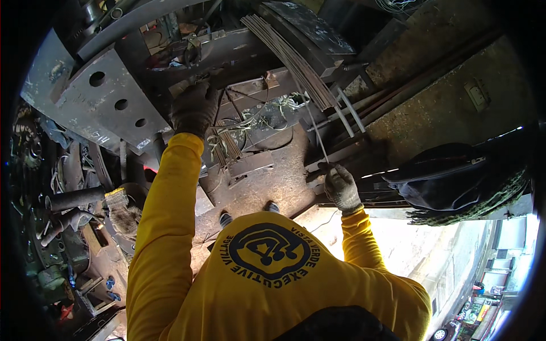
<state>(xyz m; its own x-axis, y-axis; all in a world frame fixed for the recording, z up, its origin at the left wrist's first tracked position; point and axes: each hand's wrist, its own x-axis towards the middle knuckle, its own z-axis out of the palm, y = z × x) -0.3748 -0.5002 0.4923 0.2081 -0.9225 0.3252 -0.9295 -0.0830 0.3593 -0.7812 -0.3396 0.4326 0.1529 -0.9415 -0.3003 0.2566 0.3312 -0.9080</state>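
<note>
Pinched in the gloved fingers of my right hand is the lower end of a thin metal rod, which slants up toward the workbench. My left hand, in a dark glove, rests over the steel beam at the bench; its fingers are mostly hidden, so its grip is unclear. Dark thin bars stand just right of that hand. Below them hangs a bundle of short rusty rods. A longer bundle of flat rods lies across the bench, above the rod I hold.
A steel plate with round holes stands at the left. Below it lie a dark pipe and a loose knitted glove. Two light tubes jut from the bench. At right sits a black bag.
</note>
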